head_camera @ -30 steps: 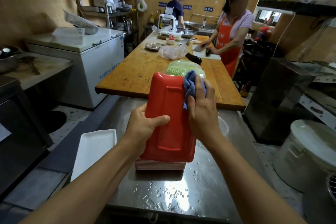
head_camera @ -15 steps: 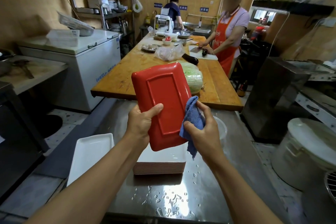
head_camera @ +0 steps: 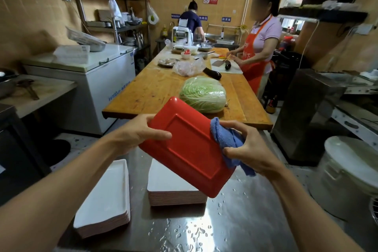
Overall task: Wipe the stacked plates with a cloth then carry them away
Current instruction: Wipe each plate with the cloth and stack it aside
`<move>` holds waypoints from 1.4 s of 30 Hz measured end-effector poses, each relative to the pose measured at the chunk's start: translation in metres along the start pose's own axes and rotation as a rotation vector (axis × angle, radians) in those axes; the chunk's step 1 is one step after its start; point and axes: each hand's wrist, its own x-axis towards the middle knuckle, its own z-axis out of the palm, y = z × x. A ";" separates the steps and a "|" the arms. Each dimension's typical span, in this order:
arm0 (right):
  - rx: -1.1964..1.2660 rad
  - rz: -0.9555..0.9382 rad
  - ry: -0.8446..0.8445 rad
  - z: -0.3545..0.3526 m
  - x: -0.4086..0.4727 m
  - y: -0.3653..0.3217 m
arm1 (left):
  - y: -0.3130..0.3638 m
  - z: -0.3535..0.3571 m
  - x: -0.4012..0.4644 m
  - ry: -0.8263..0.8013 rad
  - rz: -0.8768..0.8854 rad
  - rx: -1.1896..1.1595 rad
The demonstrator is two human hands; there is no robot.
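Head view, near field: wet steel counter [head_camera: 235, 221] with scattered droplets, carrying two stacks of rectangular plates, white face up. Left stack [head_camera: 106, 200] lies close to my left forearm; centre stack [head_camera: 173, 190] sits just beside it, partly covered from above by the plate I hold.

Mid field: my left hand [head_camera: 141, 131] grips the upper left edge of a red plate [head_camera: 188, 149], thumb laid across its red underside, fingers wrapped behind. The red plate is tilted, lifted clear of the centre stack, its underside turned toward me. My right hand [head_camera: 249, 147] clutches a bunched blue cloth [head_camera: 229, 141], fingers curled round it, pressing it against the plate's right edge; a tail of cloth hangs below the hand.

Far field: wooden table [head_camera: 155, 88] butting against the counter, bearing a wrapped cabbage [head_camera: 202, 94], an eggplant [head_camera: 212, 72], a plastic bag [head_camera: 188, 67] and several bowls. At its right side a person in an orange apron [head_camera: 255, 61] works at a white cutting board [head_camera: 227, 68]. A second person in dark blue [head_camera: 192, 20] stands at the back sink, facing away. White chest freezer [head_camera: 92, 80] at left; metal shelving [head_camera: 116, 16] behind it; white lidded bucket [head_camera: 347, 178] at right.
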 end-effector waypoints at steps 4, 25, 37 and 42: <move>-0.103 -0.050 -0.008 0.001 0.009 -0.004 | -0.006 0.009 -0.001 0.075 0.022 -0.074; -0.780 -0.227 0.239 0.070 -0.028 0.037 | -0.018 0.043 0.005 0.472 -0.236 -0.614; -0.737 -0.232 0.052 0.138 0.008 -0.009 | -0.030 0.052 -0.006 0.576 -0.160 -0.674; -0.751 -0.237 -0.016 0.135 0.032 -0.007 | -0.038 0.035 -0.019 0.600 -0.107 -0.648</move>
